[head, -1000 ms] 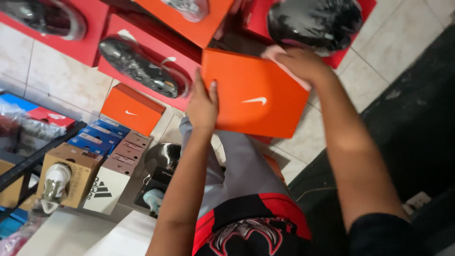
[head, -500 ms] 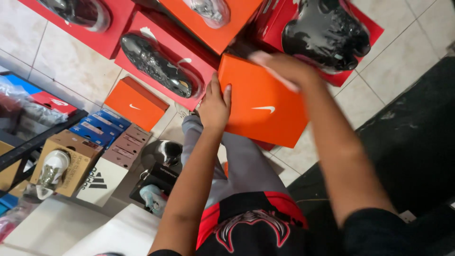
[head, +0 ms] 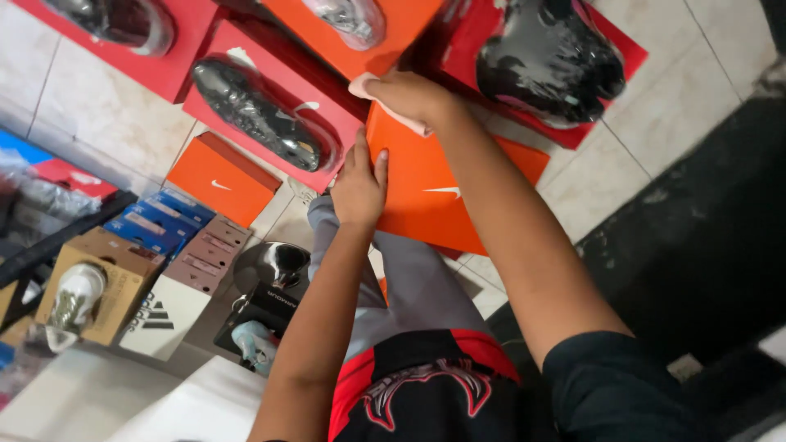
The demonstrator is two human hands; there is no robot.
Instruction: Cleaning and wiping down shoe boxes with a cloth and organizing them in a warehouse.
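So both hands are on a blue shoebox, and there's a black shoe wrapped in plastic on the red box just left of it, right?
Not quite: the head view shows the shoebox is orange, not blue. Both the left hand and the right hand are on it, and the plastic-wrapped black shoe does lie on the red box just left.

Lighting: bright, even, diffuse; source not visible. Shadows: soft, short, beneath the orange box [head: 442, 176] and along the forearms. Glare: white highlights on plastic-wrapped black shoes [head: 553, 57] and on pale floor tiles [head: 696, 74]. Sharpness: centre fairly clear; slight motion blur on hands. Edges: left margin soft, smeared, mildly stretched.
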